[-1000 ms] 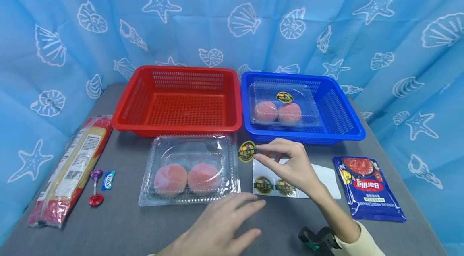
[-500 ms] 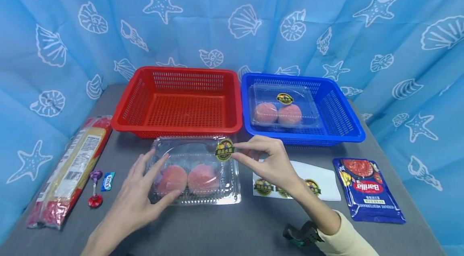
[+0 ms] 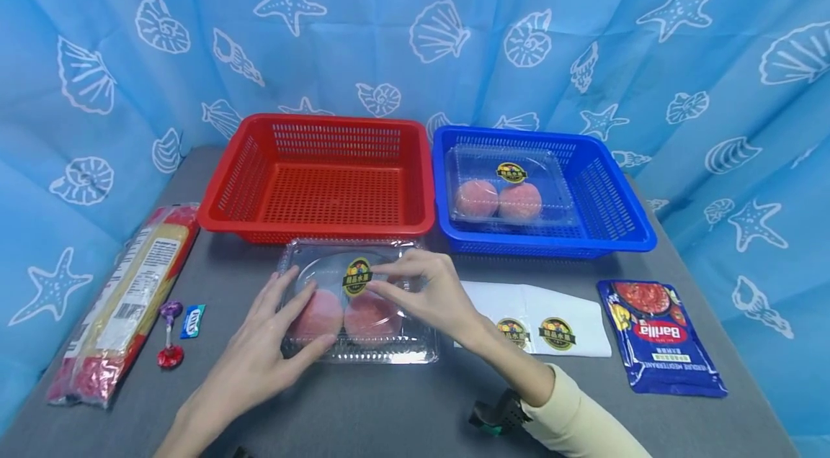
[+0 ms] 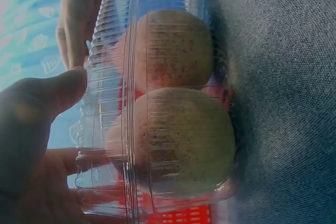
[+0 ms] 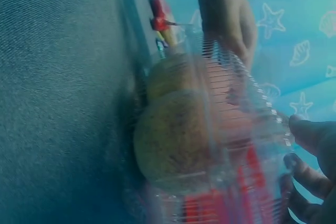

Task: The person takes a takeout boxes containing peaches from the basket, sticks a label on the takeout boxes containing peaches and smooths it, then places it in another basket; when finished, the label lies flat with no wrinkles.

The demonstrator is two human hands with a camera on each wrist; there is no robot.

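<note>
A clear plastic clamshell box [image 3: 389, 356] with two peaches [image 3: 372, 317] inside lies on the grey table in front of the red basket. My left hand [image 3: 249, 350] is spread over its left side, fingers fairly straight on the lid, thumb toward the front. In the left wrist view that thumb [image 4: 71, 85] lies at the lid's ridged edge. Between thumb and forefinger, my right hand [image 3: 431, 292] pinches a round black-and-gold fruit sticker [image 3: 357, 276] close over the middle of the lid. The right wrist view is blurred and does not show the sticker.
Behind stand a red basket [image 3: 331, 199] and a blue basket [image 3: 599, 202]; the blue one holds another stickered peach box [image 3: 509, 188]. To the right lie a sticker sheet [image 3: 570, 307] and a Barilla pouch [image 3: 661, 343]. At left are a pasta pack [image 3: 132, 299], lollipop-like sweets [image 3: 171, 332] and a small blue packet [image 3: 192, 321].
My right hand has carried the sticker left from beside the box to over its lid. My left hand has moved left onto the box, which has shifted slightly right.
</note>
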